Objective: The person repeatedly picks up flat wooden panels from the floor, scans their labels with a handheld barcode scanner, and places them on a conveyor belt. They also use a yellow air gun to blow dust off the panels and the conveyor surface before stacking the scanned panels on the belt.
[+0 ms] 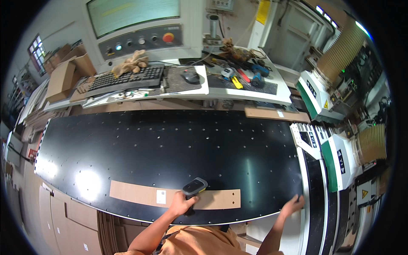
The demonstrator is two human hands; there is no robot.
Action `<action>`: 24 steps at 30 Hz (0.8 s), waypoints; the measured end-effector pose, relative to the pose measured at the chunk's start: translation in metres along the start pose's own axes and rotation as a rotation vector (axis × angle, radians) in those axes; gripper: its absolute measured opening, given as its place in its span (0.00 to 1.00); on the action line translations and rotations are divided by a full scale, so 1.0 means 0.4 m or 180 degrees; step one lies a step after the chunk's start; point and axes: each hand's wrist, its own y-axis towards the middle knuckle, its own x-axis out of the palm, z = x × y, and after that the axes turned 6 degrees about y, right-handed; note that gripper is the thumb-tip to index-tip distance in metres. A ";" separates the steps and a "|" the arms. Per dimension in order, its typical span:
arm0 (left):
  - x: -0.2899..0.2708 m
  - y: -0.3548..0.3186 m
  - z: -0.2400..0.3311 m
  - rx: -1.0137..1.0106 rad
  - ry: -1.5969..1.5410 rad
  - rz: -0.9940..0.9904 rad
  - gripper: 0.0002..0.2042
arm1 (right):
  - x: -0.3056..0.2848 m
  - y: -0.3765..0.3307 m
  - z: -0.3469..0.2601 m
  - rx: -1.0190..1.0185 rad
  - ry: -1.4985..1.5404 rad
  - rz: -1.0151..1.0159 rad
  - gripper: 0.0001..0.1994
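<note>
My left hand (180,204) is wrapped round the handle of a black handheld barcode scanner (194,185) with a yellow trim. The scanner is over a narrow wood-coloured board (221,199) that lies flat near the table's front edge. A white label (161,196) is stuck on the board left of the scanner, and two dark holes show at its right end. Away from the board, my right hand (292,205) is at the right front edge of the black table (148,161). Its fingers are loosely bent and apart, and I see nothing held in them.
Another narrow board (276,114) lies at the table's far right edge. Machine heads (342,163) with ribbed hoses stand at the right. Behind the table are a control panel (140,42), a keyboard (123,80), gloves (131,63), a mouse (190,76) and a drill (257,75). Panels (76,212) stand at front left.
</note>
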 end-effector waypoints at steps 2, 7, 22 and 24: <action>0.036 0.043 0.015 -0.0083 0.0025 -0.0120 0.19 | 0.076 0.077 -0.108 -0.0205 0.0164 -0.0160 0.16; 0.107 0.135 0.044 0.0107 -0.0139 0.0044 0.17 | 0.311 0.134 -0.330 -0.1159 0.0760 -0.1229 0.18; -0.031 -0.119 -0.132 -0.0450 -0.1650 0.2855 0.16 | 0.968 -0.029 -0.681 -0.2886 0.0798 -0.2560 0.30; -0.044 -0.189 -0.161 -0.0511 -0.1810 0.3360 0.12 | 1.033 -0.004 -0.733 -0.2648 0.0490 -0.2838 0.36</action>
